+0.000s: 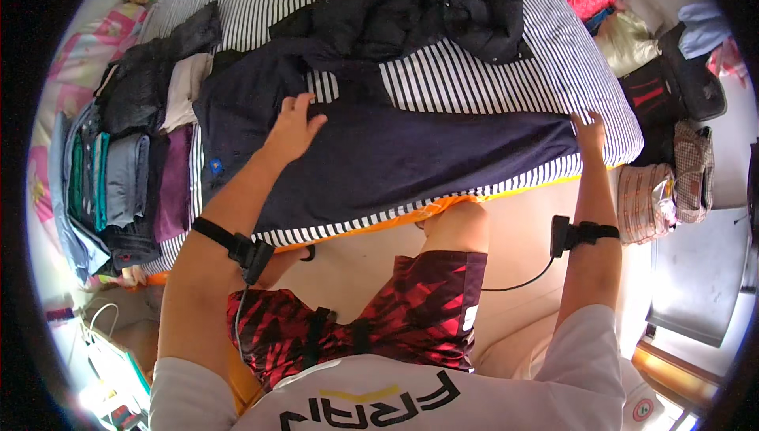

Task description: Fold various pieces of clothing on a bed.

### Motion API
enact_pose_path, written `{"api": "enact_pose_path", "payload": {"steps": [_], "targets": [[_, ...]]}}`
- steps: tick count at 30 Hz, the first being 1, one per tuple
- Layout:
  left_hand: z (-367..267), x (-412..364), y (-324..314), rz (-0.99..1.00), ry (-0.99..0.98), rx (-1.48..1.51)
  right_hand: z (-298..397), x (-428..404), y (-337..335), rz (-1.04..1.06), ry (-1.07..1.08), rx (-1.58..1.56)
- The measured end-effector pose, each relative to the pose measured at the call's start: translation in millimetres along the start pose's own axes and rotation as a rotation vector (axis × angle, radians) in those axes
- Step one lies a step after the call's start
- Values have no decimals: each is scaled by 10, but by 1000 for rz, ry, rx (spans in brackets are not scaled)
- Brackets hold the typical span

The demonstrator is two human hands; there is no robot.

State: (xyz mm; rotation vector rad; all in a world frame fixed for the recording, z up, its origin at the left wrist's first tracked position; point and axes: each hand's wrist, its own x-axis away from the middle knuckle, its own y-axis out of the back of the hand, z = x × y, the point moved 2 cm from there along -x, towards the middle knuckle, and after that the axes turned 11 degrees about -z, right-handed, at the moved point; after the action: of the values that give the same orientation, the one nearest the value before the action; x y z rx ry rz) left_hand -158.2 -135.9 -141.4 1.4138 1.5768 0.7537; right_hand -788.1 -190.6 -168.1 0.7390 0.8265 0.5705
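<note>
A dark navy fabric garment (379,152) lies spread across a striped bed sheet (474,87). One long part, shaped like a trouser leg, tapers to the right, and a small blue label (215,165) shows near its left end. My left hand (295,127) is over the wide left part, fingers apart, beside a small gap where stripes show through. At the narrow right end, my right hand (589,133) has its thumb and fingers apart at the hem. Contact under its fingertips is hard to make out.
A black puffer jacket (391,10) lies farther back on the bed. Folded clothes (127,176) are stacked along the left side. Bags (646,202) and heaped fabrics (622,39) stand off the right side. The bed's front edge (427,210) runs before my knees.
</note>
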Motion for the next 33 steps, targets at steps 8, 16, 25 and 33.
{"api": "enact_pose_path", "payload": {"steps": [8,16,25,33], "targets": [[-304,589,-58,124,-176,-301,410,904,-110,60,462,-122],[-69,509,-61,195,-297,-246,308,1181,-136,-207,249,-209],[230,-136,-57,-26,-241,-252,177,768,-144,626,429,332],[592,-338,117,-202,98,-270,489,792,-19,696,354,408]]}}
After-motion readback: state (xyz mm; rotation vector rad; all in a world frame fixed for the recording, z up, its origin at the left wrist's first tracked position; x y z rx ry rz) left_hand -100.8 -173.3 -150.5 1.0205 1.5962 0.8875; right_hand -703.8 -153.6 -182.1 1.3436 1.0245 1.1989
